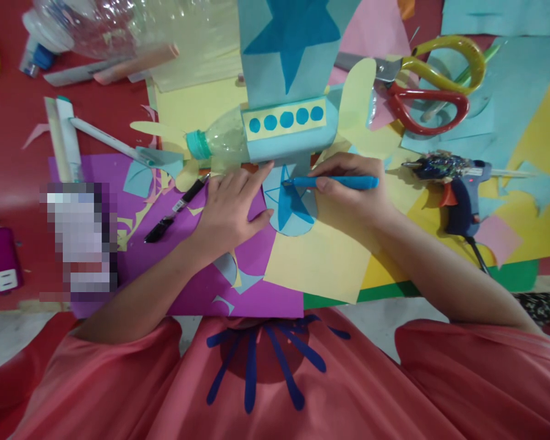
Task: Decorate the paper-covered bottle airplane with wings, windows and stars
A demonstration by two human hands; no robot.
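Observation:
My right hand (352, 186) is closed round a blue marker (348, 182), whose tip touches a star outline on a light blue rounded paper wing (296, 227). Part of that star is filled in with blue. My left hand (233, 208) lies spread at the wing's left side, its fingertips near the paper edge, holding nothing. Just above both hands lies a plastic bottle (227, 135) wrapped in light blue paper, with a teal cap and a yellow strip of blue dots. Another wing with a filled blue star (296, 36) extends from its far side.
Scissors with red and yellow handles (428, 111) lie at the upper right, above a blue glue gun (462, 189). A black pen (176, 208) rests on purple paper (187, 293). Markers, paper scraps and a blurred-out object (80, 241) are at left.

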